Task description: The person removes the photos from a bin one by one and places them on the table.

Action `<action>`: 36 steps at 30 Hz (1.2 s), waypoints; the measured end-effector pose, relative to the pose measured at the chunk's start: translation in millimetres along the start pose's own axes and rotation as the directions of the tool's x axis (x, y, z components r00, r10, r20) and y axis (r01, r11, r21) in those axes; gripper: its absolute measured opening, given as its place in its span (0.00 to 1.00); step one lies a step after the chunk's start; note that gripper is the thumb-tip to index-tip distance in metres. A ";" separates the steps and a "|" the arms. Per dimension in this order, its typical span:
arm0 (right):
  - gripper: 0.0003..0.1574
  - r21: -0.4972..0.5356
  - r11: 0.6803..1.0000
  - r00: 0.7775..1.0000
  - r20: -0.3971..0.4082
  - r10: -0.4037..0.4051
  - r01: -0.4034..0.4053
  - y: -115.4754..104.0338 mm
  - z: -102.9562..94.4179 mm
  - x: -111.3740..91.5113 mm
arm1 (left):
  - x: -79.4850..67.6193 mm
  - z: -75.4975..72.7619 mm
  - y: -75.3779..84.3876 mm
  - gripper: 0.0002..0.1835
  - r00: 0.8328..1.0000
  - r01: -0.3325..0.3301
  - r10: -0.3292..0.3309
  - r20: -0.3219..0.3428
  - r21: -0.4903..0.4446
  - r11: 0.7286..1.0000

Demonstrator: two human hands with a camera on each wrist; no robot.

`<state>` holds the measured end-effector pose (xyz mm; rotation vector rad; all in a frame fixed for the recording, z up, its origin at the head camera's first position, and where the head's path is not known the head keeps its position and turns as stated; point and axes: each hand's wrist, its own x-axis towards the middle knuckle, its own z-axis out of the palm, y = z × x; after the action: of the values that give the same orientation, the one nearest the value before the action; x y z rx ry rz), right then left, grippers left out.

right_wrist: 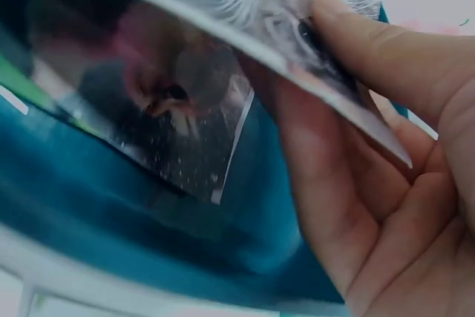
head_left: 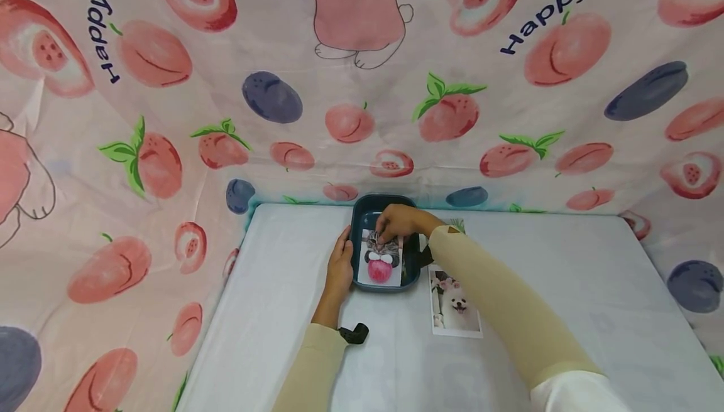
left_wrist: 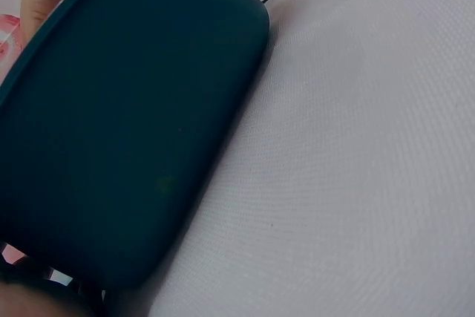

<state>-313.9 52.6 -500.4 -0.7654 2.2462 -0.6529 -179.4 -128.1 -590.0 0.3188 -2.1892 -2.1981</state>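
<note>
A dark teal plastic basin (head_left: 412, 274) with rounded corners sits near the table's back edge. My right hand (head_left: 401, 219) reaches inside it and pinches a photo card (head_left: 380, 269) of a tabby cat with a pink bubble. Thumb on the printed side and fingers behind show in the right wrist view. Beneath that card, a second photo (right_wrist: 185, 109) lies in the basin. My left hand (head_left: 339, 266) rests along the basin's left side, fingers stretched out against the wall. In the left wrist view the basin's outer wall (left_wrist: 141, 124) hides most of this hand.
A photo card of a white dog (head_left: 458, 308) lies right of the basin, partly under the right forearm. Behind the forearm, a card with green leaves (head_left: 458, 223) peeks out. White cloth covers the table (head_left: 565, 274); a peach-patterned curtain (head_left: 351, 167) hangs behind.
</note>
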 end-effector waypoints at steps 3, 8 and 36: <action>0.10 0.072 0.997 1.000 -0.017 -0.003 0.004 0.9 -3.1 -6.7 | 0.5 -0.6 -0.9 0.25 1.000 -0.010 0.010 0.005 -0.005 1.000; 0.17 0.186 0.981 0.997 -0.070 -0.040 0.052 5.3 -8.2 -22.9 | -1.1 -0.7 -2.7 0.25 1.000 -0.019 0.019 0.011 -0.005 1.000; 0.19 0.215 0.977 0.975 -0.219 0.046 0.002 112.5 -22.0 -183.3 | -2.5 -1.9 -0.2 0.26 1.000 -0.022 0.021 0.007 0.023 1.000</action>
<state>-256.8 259.9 -478.1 -0.5827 2.3304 -0.9944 -176.6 -129.6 -589.9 0.2878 -2.2120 -2.1677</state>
